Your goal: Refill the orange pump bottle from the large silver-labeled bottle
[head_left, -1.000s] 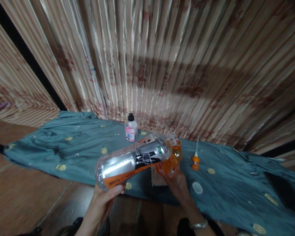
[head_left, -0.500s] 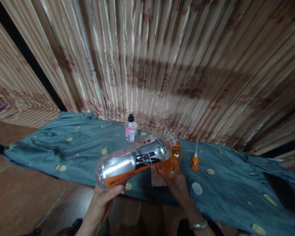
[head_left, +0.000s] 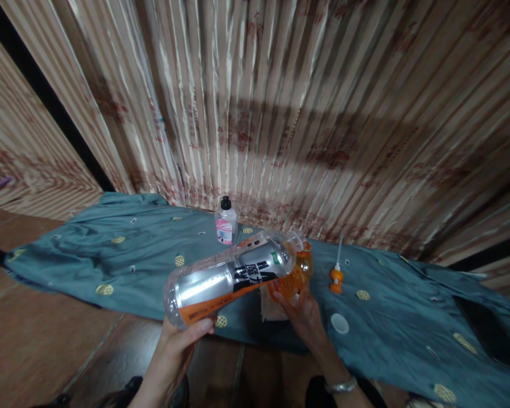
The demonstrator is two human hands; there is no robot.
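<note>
My left hand (head_left: 182, 343) is closed round the lower end of a large clear plastic bottle (head_left: 232, 277) with a silver and orange label. The bottle lies tilted, its neck pointing right and slightly up. An orange see-through spray bottle body (head_left: 304, 266) sits beneath that neck, and my right hand (head_left: 300, 317) grips it low down. The two mouths are close together; I cannot tell whether they touch. To the right lies an orange and white spray head (head_left: 336, 279) with its thin tube. Near my right wrist is a round white cap (head_left: 340, 323).
A clear bottle with a black top and pink label (head_left: 225, 222) stands at the back. A brown cloth or card (head_left: 272, 309) lies under the orange bottle. At the right is a dark flat phone-like object (head_left: 487, 328). A green patterned cloth (head_left: 148, 260) covers the surface before a striped curtain (head_left: 259, 113).
The view has shifted very slightly. Both hands keep their holds, and the large bottle stays tilted over the orange one.
</note>
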